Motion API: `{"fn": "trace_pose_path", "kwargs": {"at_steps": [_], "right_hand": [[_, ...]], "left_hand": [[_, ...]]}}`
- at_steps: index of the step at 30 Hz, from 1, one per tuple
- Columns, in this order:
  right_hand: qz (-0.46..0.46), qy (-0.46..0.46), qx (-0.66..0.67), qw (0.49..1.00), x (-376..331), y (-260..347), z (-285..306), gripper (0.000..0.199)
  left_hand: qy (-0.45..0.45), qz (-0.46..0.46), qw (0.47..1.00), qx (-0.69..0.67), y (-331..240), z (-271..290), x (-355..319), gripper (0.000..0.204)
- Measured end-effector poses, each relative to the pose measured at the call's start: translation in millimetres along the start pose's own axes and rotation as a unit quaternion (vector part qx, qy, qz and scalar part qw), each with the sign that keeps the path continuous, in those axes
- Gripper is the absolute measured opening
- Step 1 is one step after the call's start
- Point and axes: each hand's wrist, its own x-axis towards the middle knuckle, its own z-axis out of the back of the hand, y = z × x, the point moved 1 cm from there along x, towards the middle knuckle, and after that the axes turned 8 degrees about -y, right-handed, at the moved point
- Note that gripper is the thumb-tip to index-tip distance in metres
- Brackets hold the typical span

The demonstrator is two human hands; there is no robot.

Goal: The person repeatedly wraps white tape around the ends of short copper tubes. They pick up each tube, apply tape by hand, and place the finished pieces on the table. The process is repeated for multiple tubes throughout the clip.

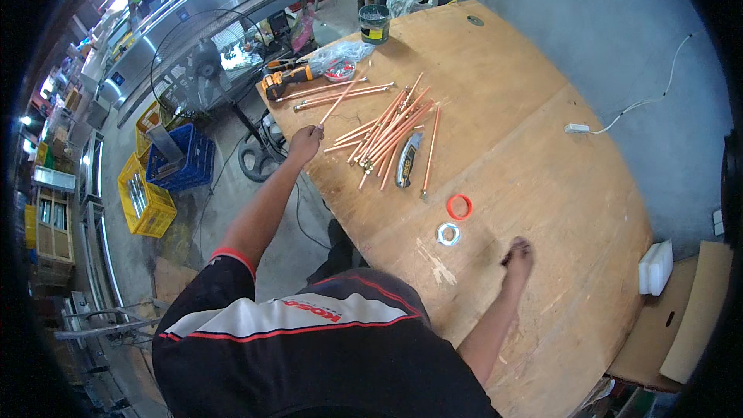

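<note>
My left hand (306, 144) is closed around the lower end of a thin copper tube (337, 104), which slants up and to the right over the table's left edge. To its right lies a loose pile of copper tubes (395, 130), several with metal fittings on their ends. A utility knife (408, 159) rests against the pile, with a single copper tube beside it. My right hand (519, 255) is curled closed low over the right part of the table; I cannot make out what its fingers hold. Left of it lie a red tape ring (459, 207) and a white tape roll (448, 234).
On the wooden table (557, 178) stand a dark green tub (374, 25) and a yellow-black power tool (285, 80). A white cable (619, 118) reaches the right edge. A floor fan (207, 62), a blue crate (183, 158) and a yellow crate (147, 200) stand left.
</note>
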Motion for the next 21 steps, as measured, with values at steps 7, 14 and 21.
{"fn": "trace_pose_path", "kwargs": {"at_steps": [7, 14, 21], "right_hand": [[0.108, 0.064, -0.186, 0.975, -76, -64, -46, 0.025], [0.247, 0.145, -0.262, 0.922, -90, -68, -77, 0.051], [0.265, 0.177, -0.331, 0.889, -62, -79, -86, 0.051]], "left_hand": [[-0.173, -0.168, 0.940, 0.242, 3, -32, 37, 0.038], [0.180, -0.133, 0.949, 0.222, -34, -82, 2, 0.034], [0.158, -0.150, 0.945, 0.242, -64, -84, -10, 0.018]]}}
